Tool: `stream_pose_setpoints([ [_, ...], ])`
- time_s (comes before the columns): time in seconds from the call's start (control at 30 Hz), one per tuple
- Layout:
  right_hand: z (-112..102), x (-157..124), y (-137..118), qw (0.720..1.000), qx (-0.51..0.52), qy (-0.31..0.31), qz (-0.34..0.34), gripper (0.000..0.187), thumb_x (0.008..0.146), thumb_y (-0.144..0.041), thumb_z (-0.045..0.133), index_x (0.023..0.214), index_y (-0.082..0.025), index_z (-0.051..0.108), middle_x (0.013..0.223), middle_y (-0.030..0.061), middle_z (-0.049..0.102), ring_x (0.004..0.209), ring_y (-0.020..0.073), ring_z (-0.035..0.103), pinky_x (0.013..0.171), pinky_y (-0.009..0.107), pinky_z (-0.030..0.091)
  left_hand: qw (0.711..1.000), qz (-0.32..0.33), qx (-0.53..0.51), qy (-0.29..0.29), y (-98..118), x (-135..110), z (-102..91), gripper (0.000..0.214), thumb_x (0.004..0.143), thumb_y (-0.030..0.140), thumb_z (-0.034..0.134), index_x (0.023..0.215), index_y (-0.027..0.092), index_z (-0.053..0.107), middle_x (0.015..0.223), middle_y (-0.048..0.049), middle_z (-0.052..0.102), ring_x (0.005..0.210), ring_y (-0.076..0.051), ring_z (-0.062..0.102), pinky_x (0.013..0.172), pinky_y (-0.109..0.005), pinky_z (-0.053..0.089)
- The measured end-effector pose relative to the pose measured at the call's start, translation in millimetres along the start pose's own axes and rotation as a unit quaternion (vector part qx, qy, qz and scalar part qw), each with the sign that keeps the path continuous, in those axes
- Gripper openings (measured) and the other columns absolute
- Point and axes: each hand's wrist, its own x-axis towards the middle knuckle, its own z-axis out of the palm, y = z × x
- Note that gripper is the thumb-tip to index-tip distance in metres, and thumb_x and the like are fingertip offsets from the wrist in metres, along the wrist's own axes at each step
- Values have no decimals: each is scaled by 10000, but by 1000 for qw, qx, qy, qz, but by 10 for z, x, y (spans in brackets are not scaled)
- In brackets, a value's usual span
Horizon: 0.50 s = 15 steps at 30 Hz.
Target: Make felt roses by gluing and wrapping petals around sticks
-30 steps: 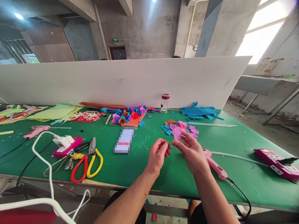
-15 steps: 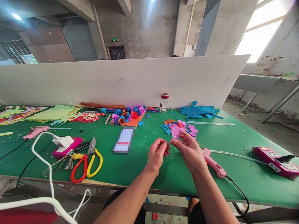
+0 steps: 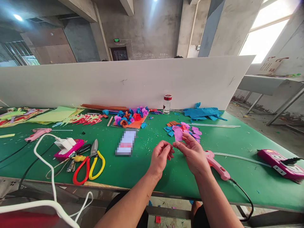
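The glue gun lies on the tabletop. Just left of the gun, the right hand keeps a narrow grip, seemingly pinching a purple petal; farther left, the left hand is curled, and whether its grip holds anything I cannot tell. Beyond the gun, leftward, lie loose pieces, then flowers and a jar. The step looks like handling one petal; the next move calls for a light pinch.
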Motion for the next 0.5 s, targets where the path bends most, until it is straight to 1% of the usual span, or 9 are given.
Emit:
stream_pose_setpoints([
  [0.17, -1, -5, 10, 1000, -9, 0, 2, 556, 566, -360, 902, 1045, -240, 646, 1000, 7, 643, 738, 162, 676, 716, 296, 520, 1000, -7, -1, -1, 3, -10, -4, 268, 795, 462, 606, 748, 200, 572, 696, -6, 608, 586, -133, 539, 570, -253, 406],
  [0.5, 18, -5, 5, 1000, -15, -4, 0, 508, 566, -366, 896, 996, -245, 654, 968, 3, 651, 730, 168, 666, 709, 307, 516, 1000, -5, -11, -7, -5, -26, -7, 242, 821, 427, 604, 746, 198, 577, 673, 6, 614, 564, -125, 536, 572, -255, 403],
])
